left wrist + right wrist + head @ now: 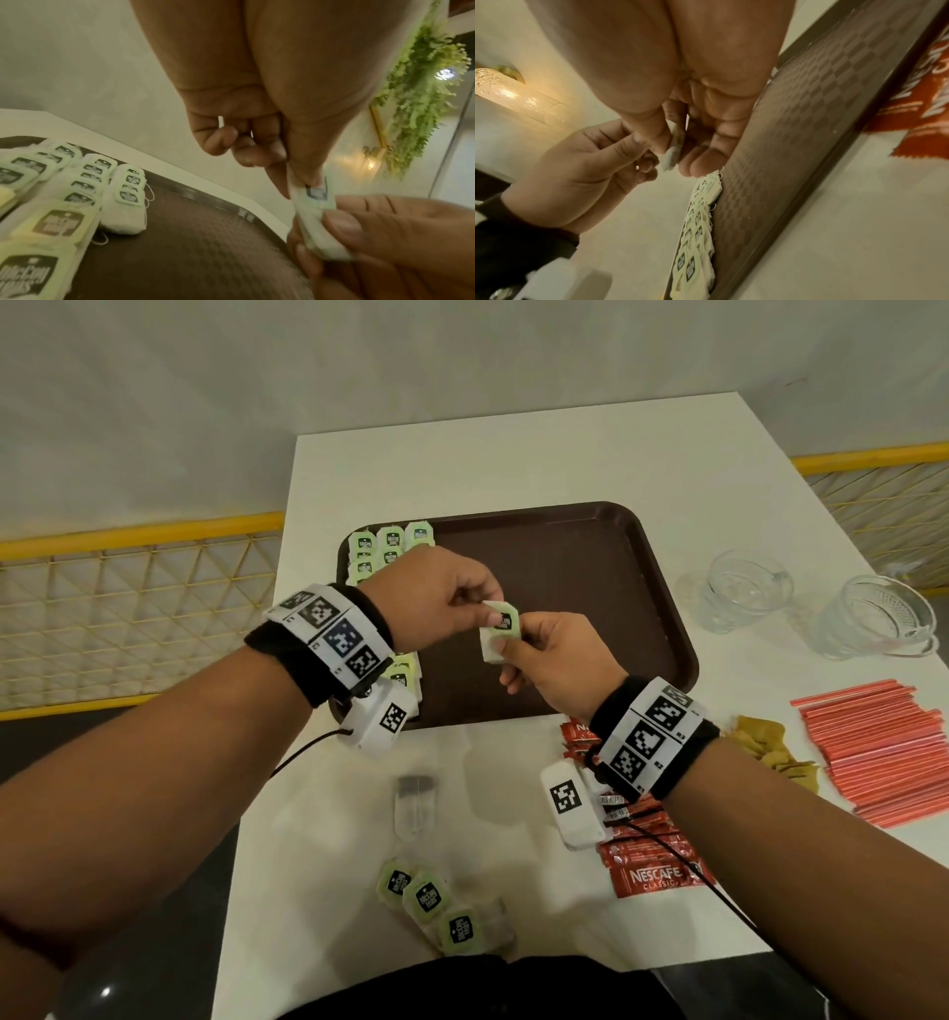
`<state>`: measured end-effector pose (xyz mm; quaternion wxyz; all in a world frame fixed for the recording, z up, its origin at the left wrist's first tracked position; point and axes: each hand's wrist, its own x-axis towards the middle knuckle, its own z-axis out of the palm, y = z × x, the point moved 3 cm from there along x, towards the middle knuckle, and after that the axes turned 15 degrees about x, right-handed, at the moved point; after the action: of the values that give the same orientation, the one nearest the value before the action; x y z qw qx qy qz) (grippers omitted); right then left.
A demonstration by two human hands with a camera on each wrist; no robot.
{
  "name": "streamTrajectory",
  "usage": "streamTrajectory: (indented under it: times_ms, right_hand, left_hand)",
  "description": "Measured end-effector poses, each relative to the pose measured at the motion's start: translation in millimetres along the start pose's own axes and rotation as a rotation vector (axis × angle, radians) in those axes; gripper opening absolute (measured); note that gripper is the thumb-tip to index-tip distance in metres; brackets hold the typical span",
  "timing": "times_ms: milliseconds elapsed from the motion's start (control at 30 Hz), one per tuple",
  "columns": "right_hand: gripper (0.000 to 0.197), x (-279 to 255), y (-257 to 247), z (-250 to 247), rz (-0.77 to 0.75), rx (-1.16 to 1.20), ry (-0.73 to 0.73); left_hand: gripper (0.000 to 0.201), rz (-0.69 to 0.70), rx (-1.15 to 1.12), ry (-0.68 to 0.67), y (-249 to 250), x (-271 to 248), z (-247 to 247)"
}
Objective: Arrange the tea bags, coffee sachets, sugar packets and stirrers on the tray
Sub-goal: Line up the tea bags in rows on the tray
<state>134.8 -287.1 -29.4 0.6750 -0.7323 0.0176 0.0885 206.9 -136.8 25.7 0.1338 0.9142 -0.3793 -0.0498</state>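
Note:
Both hands hold one white tea bag [500, 629] with a green tag above the middle of the brown tray [590, 588]. My left hand [475, 603] pinches its top edge between thumb and forefinger. My right hand [506, 644] pinches its lower part. The left wrist view shows the same tea bag [311, 219] close up, and in the right wrist view the tea bag [675, 148] sits edge-on between thumb and fingers. Rows of tea bags [387, 546] lie overlapped along the tray's left side. Three more tea bags [426, 901] lie on the table near me.
Red coffee sachets [652, 860] lie under my right wrist. Brown sugar packets [770, 747] and a pile of red stirrers [883, 752] sit further right. Two glass cups [744, 593] stand right of the tray. A clear wrapper [415, 806] lies on the white table.

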Motion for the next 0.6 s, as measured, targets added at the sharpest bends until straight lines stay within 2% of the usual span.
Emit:
streamTrajectory:
  times_ms: [133,200,267,367,433,500,600]
  right_hand:
    - [0.02,-5.0,0.6,8.4,0.038,0.023,-0.029]
    - [0.021,-7.8,1.0,14.0,0.045,-0.061,-0.093]
    - [0.02,-10.8,1.2,22.3,0.014,-0.186,-0.177]
    - [0.021,-16.9,3.3,45.7,-0.063,-0.385,-0.34]
    - [0.024,-21.3,6.7,65.2,-0.105,-0.492,-0.483]
    - [0.029,-23.9,12.1,85.2,-0.139,-0.609,-0.617]
    - [0.038,-25.3,20.8,106.0,-0.107,-0.732,-0.719]
  left_hand:
    - [0.013,-0.203,-0.046,0.2,-28.3,-4.8,-17.1]
    - [0.014,-0.305,-0.025,0.236,-47.5,-5.9,-22.7]
    - [0.018,-0.358,0.043,0.151,-63.4,-5.0,-20.3]
    - [0.026,-0.349,0.137,-0.102,-75.7,-1.7,-1.3]
    - [0.026,-0.367,0.165,-0.215,-80.5,2.0,15.6]
    - [0.023,-0.405,0.188,-0.236,-84.8,7.2,27.6]
    - [0.023,-0.449,0.242,-0.212,-89.2,15.2,33.7]
